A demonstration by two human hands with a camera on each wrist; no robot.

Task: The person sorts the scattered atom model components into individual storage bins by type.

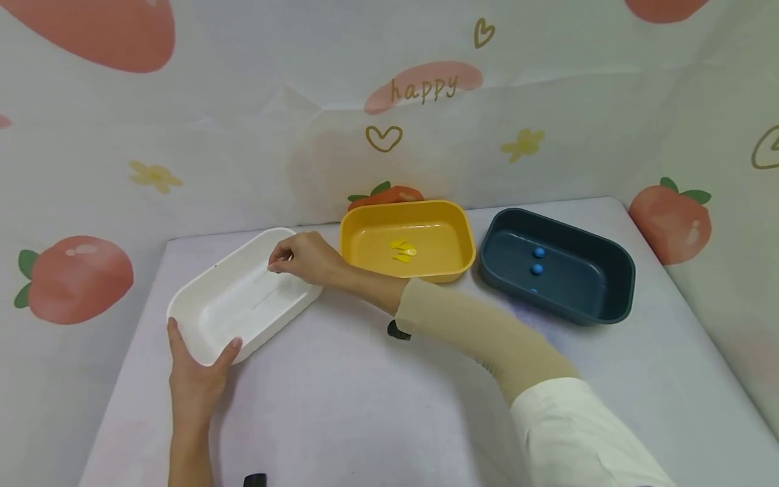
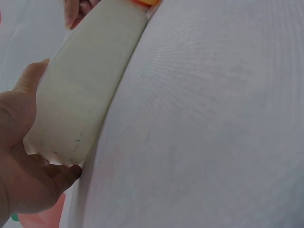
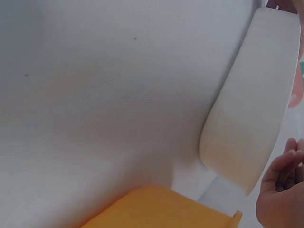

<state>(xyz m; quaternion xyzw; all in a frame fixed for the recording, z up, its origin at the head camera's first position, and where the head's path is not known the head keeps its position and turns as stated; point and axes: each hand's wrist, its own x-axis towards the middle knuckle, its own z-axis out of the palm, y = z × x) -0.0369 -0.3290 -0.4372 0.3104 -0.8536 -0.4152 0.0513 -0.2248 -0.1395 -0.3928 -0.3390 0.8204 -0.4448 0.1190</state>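
A white tray (image 1: pixel 268 329) sits at an angle on the left of the table. My left hand (image 1: pixel 196 372) grips its near end, thumb along the rim and fingers round the end wall, as the left wrist view shows up close (image 2: pixel 28 156). Over the far part of this tray, my right hand (image 1: pixel 310 258) has thumb and index finger brought together, the other fingers curled. A small pale piece shows at those fingertips, largely hidden by them. In the right wrist view the right hand (image 3: pixel 285 190) stands just above the white tray's end (image 3: pixel 247 109).
A yellow tray (image 1: pixel 453 279) with several small yellow pieces (image 1: pixel 403 250) stands at the back centre. Right of it, a dark blue tray (image 1: pixel 584 270) holds two blue balls (image 1: pixel 538 261) and a small blue bit. Small black objects (image 1: pixel 398 331) lie at mid-table and the front edge. A printed curtain hangs behind.
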